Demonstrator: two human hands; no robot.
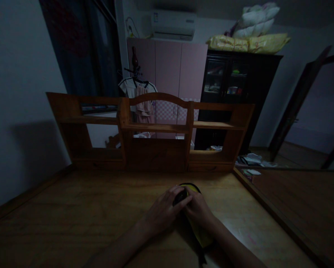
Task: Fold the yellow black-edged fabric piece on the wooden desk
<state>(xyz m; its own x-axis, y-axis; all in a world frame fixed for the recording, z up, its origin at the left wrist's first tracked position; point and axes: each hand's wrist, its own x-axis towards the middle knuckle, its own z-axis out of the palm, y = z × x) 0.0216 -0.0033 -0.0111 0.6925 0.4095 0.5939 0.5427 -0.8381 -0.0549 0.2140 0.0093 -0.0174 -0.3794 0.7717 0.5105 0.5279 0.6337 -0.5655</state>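
On the wooden desk (pixel 100 208) lies a yellow case with black edging (pixel 202 234), its far rounded end showing beyond my hands and a short black strap (pixel 202 257) at its near end. My left hand (pixel 163 208) is closed round a dark, glossy, rounded object (pixel 179 197) whose kind I cannot make out. Over the case rests my right hand (pixel 198 209), its fingers bent and gripping it beside the dark object. The fingertips of both hands meet there and hide part of the case and the object.
A wooden shelf unit (pixel 156 128) with small drawers stands along the desk's far edge. To the right runs a raised wooden rail (pixel 270 208). Behind are a clothes stand with hanging garments (pixel 141 96), a pink wardrobe (pixel 167 67) and a dark cabinet (pixel 256 85). The room is dim.
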